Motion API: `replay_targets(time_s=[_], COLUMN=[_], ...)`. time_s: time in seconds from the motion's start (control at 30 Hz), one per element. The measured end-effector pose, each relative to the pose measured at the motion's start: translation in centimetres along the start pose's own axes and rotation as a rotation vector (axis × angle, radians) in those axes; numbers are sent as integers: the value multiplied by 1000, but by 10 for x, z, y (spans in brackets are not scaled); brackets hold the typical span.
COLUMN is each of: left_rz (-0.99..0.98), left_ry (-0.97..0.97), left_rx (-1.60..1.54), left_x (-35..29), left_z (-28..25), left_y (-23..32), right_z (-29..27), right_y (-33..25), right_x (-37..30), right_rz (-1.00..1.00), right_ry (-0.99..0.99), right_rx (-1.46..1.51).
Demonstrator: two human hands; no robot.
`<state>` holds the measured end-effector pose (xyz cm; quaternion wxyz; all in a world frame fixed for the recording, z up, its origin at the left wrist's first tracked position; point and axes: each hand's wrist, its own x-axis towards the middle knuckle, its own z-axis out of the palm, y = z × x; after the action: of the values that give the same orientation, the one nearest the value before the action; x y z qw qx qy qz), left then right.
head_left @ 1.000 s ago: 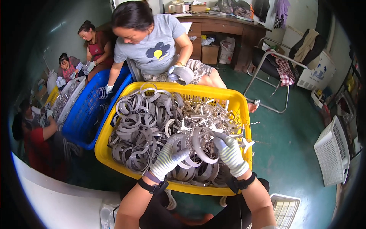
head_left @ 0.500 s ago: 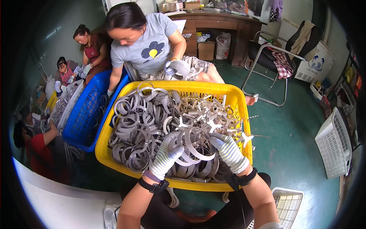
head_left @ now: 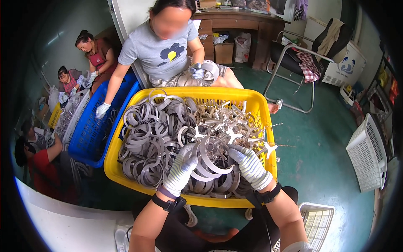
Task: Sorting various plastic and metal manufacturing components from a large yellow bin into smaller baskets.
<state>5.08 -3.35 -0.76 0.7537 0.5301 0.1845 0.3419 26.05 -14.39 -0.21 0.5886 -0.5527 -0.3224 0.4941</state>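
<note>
My left hand (head_left: 180,170), in a striped knit glove, grips several grey metal rings (head_left: 221,171) by their left side. My right hand (head_left: 251,167), gloved the same way, is closed on the right side of these rings. They are held up over the near part of a yellow plastic basket (head_left: 184,201). A heap of loose metal rings (head_left: 140,138) fills the basket's left and near parts. On its right lie three-armed metal pieces (head_left: 233,135) and thin twisted rods, some poking over the rim.
Across the basket sits a person in a grey T-shirt (head_left: 168,54), holding a ring, one gloved hand over a blue basket (head_left: 94,161). More people work at far left. A chair (head_left: 289,63), desk (head_left: 235,19) and white baskets (head_left: 367,155) stand to the right and behind.
The co-worker's gloved hand has shifted left, over the blue basket, and the head has lifted. My hands still hold the rings in nearly the same place.
</note>
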Motion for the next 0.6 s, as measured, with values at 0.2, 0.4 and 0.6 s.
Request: replay_targets(time_s=[0.2, 0.4, 0.6], left_rz=[1, -70, 77], left_ry=[36, 82, -43], left_rx=[-104, -370, -57], left_x=[2, -3, -14], left_z=[-7, -13, 17], left_y=[2, -4, -36], right_z=[8, 26, 42], right_y=[-19, 29, 73], right_x=[-7, -7, -12], right_rz=[-8, -123, -552], right_ry=[96, -417, -269], right_rx=[114, -485, -664])
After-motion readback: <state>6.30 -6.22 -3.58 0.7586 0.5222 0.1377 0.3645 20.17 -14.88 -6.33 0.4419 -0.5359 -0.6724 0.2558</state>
